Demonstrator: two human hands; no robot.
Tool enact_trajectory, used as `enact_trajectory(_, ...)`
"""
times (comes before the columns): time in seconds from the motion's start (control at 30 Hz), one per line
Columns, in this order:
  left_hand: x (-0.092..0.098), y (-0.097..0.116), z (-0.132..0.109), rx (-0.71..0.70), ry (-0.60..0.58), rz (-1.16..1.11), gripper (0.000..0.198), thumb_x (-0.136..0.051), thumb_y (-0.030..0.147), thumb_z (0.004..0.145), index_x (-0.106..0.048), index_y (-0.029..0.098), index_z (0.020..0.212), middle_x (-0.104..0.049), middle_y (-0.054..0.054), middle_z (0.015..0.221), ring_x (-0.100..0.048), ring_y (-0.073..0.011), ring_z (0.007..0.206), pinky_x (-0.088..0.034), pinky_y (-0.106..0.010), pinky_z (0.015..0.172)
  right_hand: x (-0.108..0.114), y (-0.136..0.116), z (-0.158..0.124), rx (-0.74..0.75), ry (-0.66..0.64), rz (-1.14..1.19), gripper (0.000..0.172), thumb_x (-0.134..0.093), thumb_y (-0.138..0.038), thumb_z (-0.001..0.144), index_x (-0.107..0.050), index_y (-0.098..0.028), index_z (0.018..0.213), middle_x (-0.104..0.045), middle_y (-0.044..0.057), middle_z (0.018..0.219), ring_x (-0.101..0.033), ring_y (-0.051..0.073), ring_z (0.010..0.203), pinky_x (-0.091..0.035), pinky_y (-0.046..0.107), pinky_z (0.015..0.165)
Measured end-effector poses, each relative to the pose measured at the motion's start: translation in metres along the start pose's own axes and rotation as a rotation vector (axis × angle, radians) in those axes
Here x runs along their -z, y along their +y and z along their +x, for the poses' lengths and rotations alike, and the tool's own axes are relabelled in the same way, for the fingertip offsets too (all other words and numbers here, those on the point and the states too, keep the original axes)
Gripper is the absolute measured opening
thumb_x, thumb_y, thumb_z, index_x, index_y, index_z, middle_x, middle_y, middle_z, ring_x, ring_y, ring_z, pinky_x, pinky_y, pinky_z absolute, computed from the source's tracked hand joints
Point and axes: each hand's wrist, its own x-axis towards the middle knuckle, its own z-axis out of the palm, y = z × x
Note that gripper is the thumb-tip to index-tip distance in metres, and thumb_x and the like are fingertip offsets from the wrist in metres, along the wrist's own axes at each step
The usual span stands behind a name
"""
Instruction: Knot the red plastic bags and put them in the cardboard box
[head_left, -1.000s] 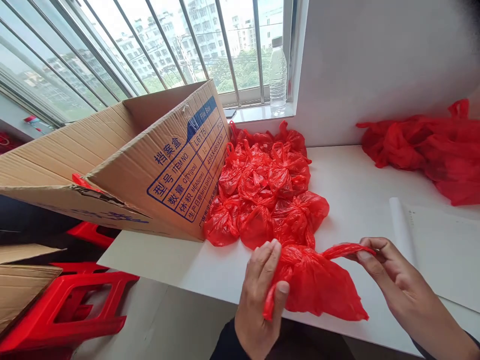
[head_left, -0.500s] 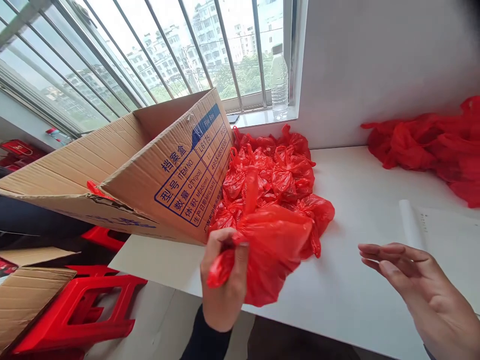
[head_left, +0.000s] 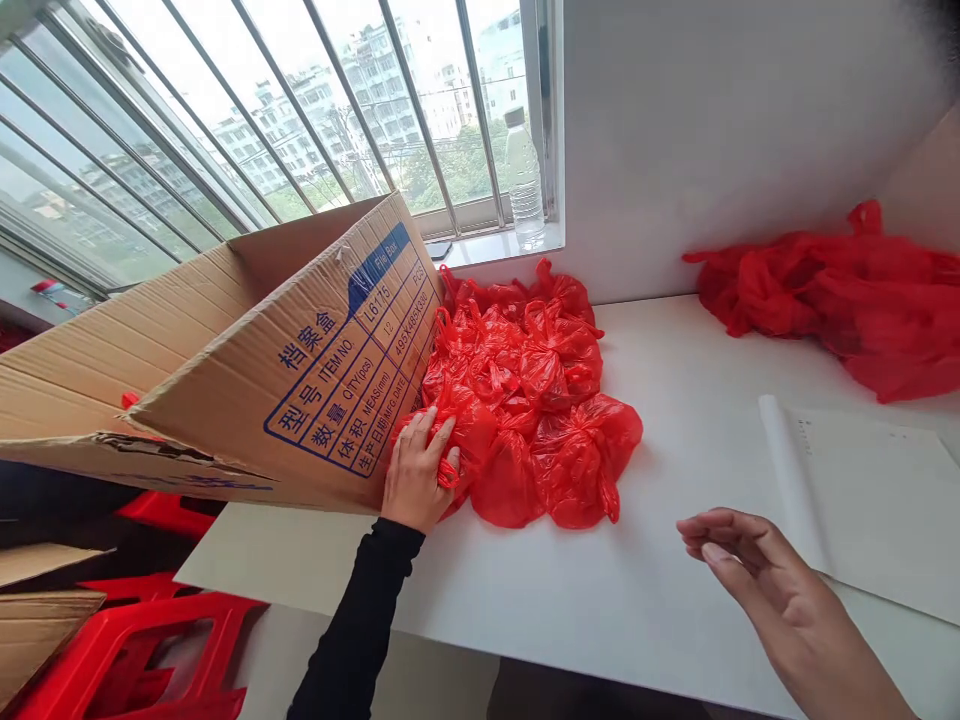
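My left hand [head_left: 420,475] is closed around the knotted top of a red plastic bag [head_left: 474,432], and a tuft of it pokes out by the thumb. That bag rests on the white table [head_left: 660,610], at the front left of several tied red bags [head_left: 551,370] packed together. What they contain is hidden. Close beside my left hand stands the printed side of a cardboard box [head_left: 300,350]. My right hand [head_left: 772,590] hovers above the table at the right, holding nothing, with its fingers bent and the thumb apart.
Flat red bags [head_left: 817,290] lie heaped at the back right. An open notebook [head_left: 877,500] is on the table's right. A water bottle [head_left: 525,185] stands on the sill of the barred window. Red plastic stools [head_left: 142,650] are on the floor at the lower left.
My left hand has carried the red bag away from me and leftward, down into the front of the cluster beside the box. My right hand stays free. The view has shifted slightly right.
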Motion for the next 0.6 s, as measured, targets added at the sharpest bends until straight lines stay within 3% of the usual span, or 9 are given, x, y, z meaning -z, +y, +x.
enact_trajectory(0.13, -0.016, -0.007, 0.001, 0.108, -0.033, 0.085, 0.053, -0.054, 0.021, 0.087, -0.057, 0.005, 0.137, -0.054, -0.029, 0.140, -0.056, -0.0437, 0.125, -0.050, -0.059, 0.099, -0.012, 0.005, -0.001, -0.043, -0.001, 0.000, 0.033, -0.053, -0.056, 0.096, -0.054, -0.033, 0.120, -0.061, 0.002, 0.134, -0.062, 0.017, 0.120, -0.049, 0.022, 0.103)
enact_trajectory(0.23, -0.017, -0.001, 0.002, 0.146, 0.019, 0.124, 0.058, -0.054, 0.015, 0.083, -0.052, -0.001, 0.139, -0.048, -0.034, 0.142, -0.054, -0.0465, 0.127, -0.049, -0.061, 0.099, -0.018, 0.014, 0.002, -0.053, -0.038, -0.038, 0.037, -0.053, -0.059, 0.095, -0.054, -0.033, 0.121, -0.059, 0.002, 0.138, -0.061, 0.018, 0.122, -0.049, 0.024, 0.104)
enact_trajectory(0.33, -0.011, 0.006, 0.006, 0.045, 0.049, 0.123, 0.065, -0.054, 0.020, 0.087, -0.042, 0.008, 0.150, -0.029, -0.024, 0.160, -0.028, -0.0402, 0.149, -0.029, -0.059, 0.119, -0.023, 0.025, 0.004, -0.069, -0.062, -0.087, 0.040, -0.053, -0.061, 0.093, -0.054, -0.033, 0.121, -0.058, 0.003, 0.139, -0.060, 0.020, 0.125, -0.051, 0.027, 0.103)
enact_trajectory(0.43, -0.010, 0.002, 0.011, -0.110, -0.039, 0.098, 0.052, -0.051, 0.030, 0.094, -0.050, 0.030, 0.146, -0.037, -0.004, 0.162, -0.024, -0.0288, 0.153, -0.014, -0.054, 0.126, -0.031, 0.035, 0.005, -0.069, -0.031, -0.111, 0.037, -0.048, -0.060, 0.096, -0.055, -0.032, 0.119, -0.060, 0.003, 0.137, -0.060, 0.019, 0.124, -0.050, 0.028, 0.104)
enact_trajectory(0.5, -0.014, -0.005, 0.013, -0.117, -0.085, 0.094, 0.045, -0.050, 0.033, 0.096, -0.057, 0.031, 0.140, -0.046, -0.004, 0.156, -0.032, -0.0306, 0.149, -0.016, -0.059, 0.124, -0.037, 0.044, 0.004, -0.057, 0.004, -0.153, 0.036, -0.047, -0.059, 0.096, -0.057, -0.031, 0.117, -0.063, 0.003, 0.133, -0.062, 0.019, 0.121, -0.052, 0.026, 0.101)
enact_trajectory(0.6, -0.027, -0.015, 0.015, -0.046, -0.114, 0.093, 0.043, -0.045, 0.034, 0.098, -0.060, 0.022, 0.137, -0.056, -0.012, 0.147, -0.048, -0.0333, 0.138, -0.030, -0.060, 0.118, -0.041, 0.060, 0.002, -0.016, 0.027, -0.251, 0.033, -0.050, -0.057, 0.095, -0.061, -0.031, 0.113, -0.068, 0.001, 0.124, -0.065, 0.018, 0.116, -0.056, 0.024, 0.094)
